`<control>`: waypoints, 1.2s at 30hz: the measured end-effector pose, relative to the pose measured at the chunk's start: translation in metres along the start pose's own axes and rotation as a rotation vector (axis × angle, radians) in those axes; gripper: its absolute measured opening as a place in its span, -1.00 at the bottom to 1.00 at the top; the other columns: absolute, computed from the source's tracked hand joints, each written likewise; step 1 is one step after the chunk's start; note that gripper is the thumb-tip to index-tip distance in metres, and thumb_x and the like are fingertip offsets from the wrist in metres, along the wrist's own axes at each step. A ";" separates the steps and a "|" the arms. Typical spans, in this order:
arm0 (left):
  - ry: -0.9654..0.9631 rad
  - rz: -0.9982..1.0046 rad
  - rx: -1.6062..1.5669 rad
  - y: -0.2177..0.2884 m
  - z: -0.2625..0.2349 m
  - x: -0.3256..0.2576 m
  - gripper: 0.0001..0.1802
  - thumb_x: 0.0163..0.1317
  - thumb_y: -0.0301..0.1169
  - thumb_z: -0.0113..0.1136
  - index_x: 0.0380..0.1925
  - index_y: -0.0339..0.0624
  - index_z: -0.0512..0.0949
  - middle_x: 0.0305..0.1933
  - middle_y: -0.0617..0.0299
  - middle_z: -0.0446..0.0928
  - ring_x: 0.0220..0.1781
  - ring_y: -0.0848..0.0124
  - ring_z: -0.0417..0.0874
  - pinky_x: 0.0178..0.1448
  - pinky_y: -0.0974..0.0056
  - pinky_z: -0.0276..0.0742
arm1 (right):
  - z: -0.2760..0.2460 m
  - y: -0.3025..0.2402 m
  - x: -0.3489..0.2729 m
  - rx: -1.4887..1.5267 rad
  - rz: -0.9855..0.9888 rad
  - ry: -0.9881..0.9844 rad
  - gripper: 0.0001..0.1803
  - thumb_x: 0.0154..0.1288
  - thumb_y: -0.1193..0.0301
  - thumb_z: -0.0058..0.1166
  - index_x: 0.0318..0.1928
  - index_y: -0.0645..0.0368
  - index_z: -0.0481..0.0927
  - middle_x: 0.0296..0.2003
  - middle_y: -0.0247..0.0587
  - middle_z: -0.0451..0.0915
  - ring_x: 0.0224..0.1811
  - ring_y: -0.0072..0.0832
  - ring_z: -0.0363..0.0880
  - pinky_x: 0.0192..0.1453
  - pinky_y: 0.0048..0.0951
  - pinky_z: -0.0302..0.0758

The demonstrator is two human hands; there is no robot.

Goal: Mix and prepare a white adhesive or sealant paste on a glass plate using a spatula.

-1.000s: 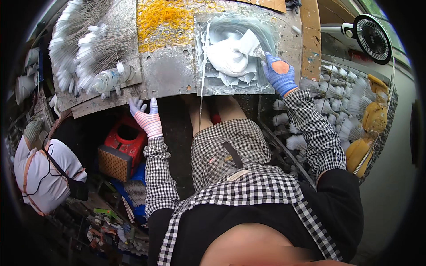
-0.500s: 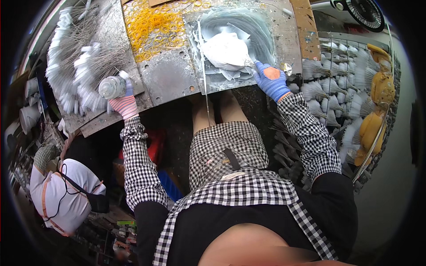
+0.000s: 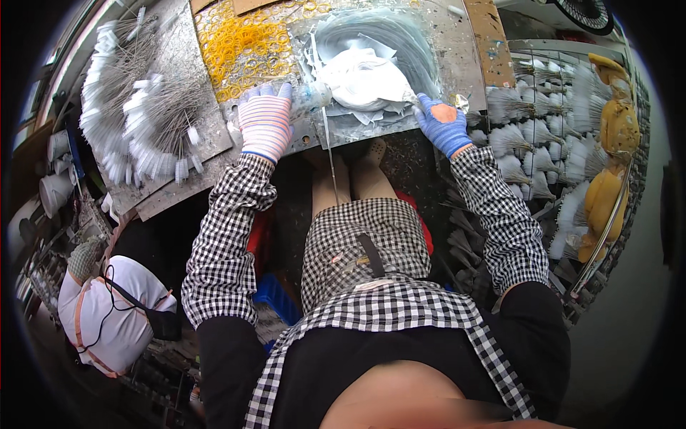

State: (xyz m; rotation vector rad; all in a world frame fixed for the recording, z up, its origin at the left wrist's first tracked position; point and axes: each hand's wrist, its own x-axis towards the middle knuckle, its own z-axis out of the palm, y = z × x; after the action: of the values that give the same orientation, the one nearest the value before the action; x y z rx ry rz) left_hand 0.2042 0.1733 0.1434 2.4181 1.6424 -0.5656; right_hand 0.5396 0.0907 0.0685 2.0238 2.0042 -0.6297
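Worktable (image 3: 457,43), grey and stained, bears white brushes (image 3: 139,136) on wire stems, well left of a mound of white paste (image 3: 364,82). Yellow rings (image 3: 246,53) lie upper left of the mound. Your left hand (image 3: 266,121), left of it, has fingers extended, slightly parted; your right hand (image 3: 444,123), at its right edge, curls, its hold indiscernible. Between mound and left hand: a blurred clear bottle (image 3: 314,94), contact unclear.

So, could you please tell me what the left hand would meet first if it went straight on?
Probably the yellow rings just ahead of the left hand, though its height over them is unclear.
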 end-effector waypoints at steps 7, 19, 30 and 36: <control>0.031 0.041 0.175 0.011 0.017 0.041 -0.63 0.13 -0.39 0.17 0.00 0.01 0.51 -0.04 0.10 0.55 0.07 0.14 0.56 -0.05 0.01 0.53 | 0.007 -0.031 0.042 0.020 -0.021 0.037 -0.56 0.36 0.09 -0.06 0.10 0.07 0.51 -0.24 -0.02 0.69 -0.21 -0.06 0.68 -0.14 -0.05 0.55; -0.008 0.041 0.248 0.012 -0.002 0.058 -0.62 0.18 -0.37 0.15 0.04 0.02 0.51 -0.04 0.08 0.56 0.10 0.15 0.56 -0.01 0.01 0.54 | 0.006 -0.054 0.057 0.036 -0.171 0.067 -0.67 0.30 0.19 -0.03 -0.09 0.14 0.56 -0.34 0.00 0.69 -0.28 -0.02 0.69 -0.20 -0.01 0.57; -0.023 0.049 0.237 0.016 0.004 0.056 -0.59 0.18 -0.36 0.17 0.08 0.05 0.50 0.02 0.07 0.57 0.13 0.16 0.56 0.01 0.03 0.54 | -0.027 0.005 0.005 -0.085 -0.055 -0.103 -0.60 0.36 0.06 -0.06 0.00 0.04 0.56 -0.27 -0.08 0.70 -0.17 -0.10 0.68 -0.09 -0.04 0.56; -0.030 0.060 0.172 0.021 0.004 0.063 -0.54 0.08 -0.38 0.26 0.05 -0.01 0.50 0.04 0.05 0.54 0.13 0.12 0.55 0.02 0.00 0.55 | -0.021 -0.026 0.037 0.048 -0.024 -0.008 -0.62 0.35 0.05 -0.04 -0.06 0.02 0.57 -0.29 -0.03 0.69 -0.20 -0.03 0.66 -0.10 0.01 0.55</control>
State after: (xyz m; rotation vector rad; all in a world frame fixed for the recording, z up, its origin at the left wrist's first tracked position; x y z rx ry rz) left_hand 0.2430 0.2181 0.1134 2.5549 1.5629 -0.7585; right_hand 0.5161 0.1340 0.0746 2.0239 2.0309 -0.6965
